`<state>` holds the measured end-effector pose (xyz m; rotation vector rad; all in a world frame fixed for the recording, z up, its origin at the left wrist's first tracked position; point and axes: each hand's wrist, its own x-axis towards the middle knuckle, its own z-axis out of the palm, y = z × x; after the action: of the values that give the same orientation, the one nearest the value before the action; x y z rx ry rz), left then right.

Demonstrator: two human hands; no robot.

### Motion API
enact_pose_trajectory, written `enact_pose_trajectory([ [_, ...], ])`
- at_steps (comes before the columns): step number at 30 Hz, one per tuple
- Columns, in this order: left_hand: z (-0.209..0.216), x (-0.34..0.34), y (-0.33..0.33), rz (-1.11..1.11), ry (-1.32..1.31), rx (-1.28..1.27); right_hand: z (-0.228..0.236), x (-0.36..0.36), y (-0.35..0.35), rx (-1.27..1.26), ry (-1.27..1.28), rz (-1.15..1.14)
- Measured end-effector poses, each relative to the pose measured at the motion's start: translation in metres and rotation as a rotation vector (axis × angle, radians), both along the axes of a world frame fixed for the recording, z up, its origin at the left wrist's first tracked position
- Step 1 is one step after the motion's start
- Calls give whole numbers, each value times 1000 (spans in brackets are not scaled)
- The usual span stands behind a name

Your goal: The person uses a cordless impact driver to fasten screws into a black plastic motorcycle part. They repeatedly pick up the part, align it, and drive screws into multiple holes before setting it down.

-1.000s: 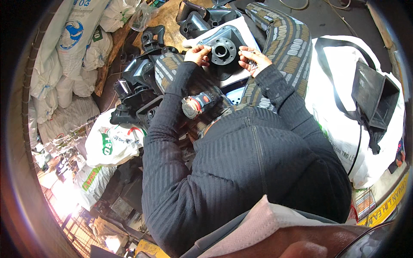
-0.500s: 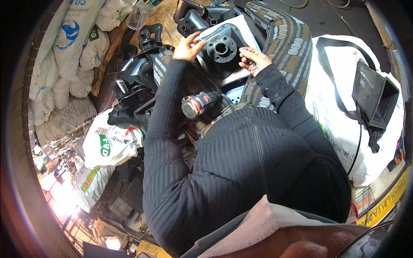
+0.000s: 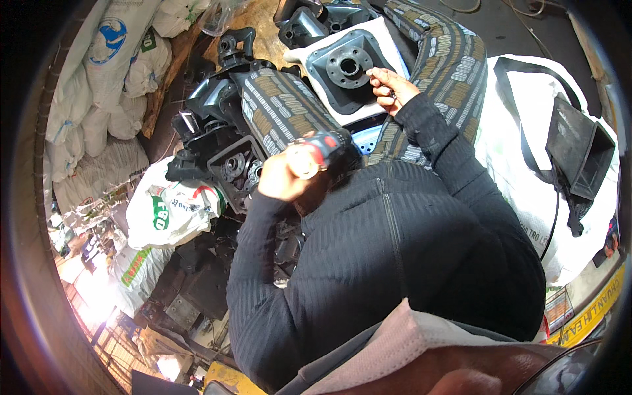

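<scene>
A worker steadies a grey flanged plate (image 3: 347, 67) on a white pad (image 3: 329, 72) while bringing up a red-and-black power driver (image 3: 322, 150).

Hemmed in by white sacks (image 3: 105, 85) on the left, a big white bag (image 3: 526, 131) on the right and black castings (image 3: 217, 131) close ahead, the fastening step appears to be in hand: the right hand (image 3: 388, 84) pinches something small at the plate's near edge, the left hand (image 3: 286, 174) is clamped on the driver. Open room lies only above the plate, so the driver likely needs a short lift straight in.
</scene>
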<state>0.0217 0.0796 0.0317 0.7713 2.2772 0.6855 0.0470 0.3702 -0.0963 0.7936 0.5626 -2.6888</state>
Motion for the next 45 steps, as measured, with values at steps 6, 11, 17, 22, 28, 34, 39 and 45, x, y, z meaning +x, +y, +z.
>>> enact_pose_trajectory([
  [6,51,-18,21,162,0,199,14,4,-6,-71,116,10],
  [11,65,-21,47,100,222,245,20,4,-2,-140,196,30],
  [17,63,-21,41,205,31,221,26,3,-7,-50,146,5],
  [22,64,-20,54,156,168,310,18,6,-5,-19,170,73],
  [28,61,-19,33,164,51,145,23,4,-9,24,84,45],
  [34,58,-11,31,344,-98,199,30,3,-10,32,100,50],
  [39,61,-13,34,-28,357,93,33,2,-6,185,83,186],
  [45,60,-18,27,-154,493,50,31,1,-1,170,124,260],
])
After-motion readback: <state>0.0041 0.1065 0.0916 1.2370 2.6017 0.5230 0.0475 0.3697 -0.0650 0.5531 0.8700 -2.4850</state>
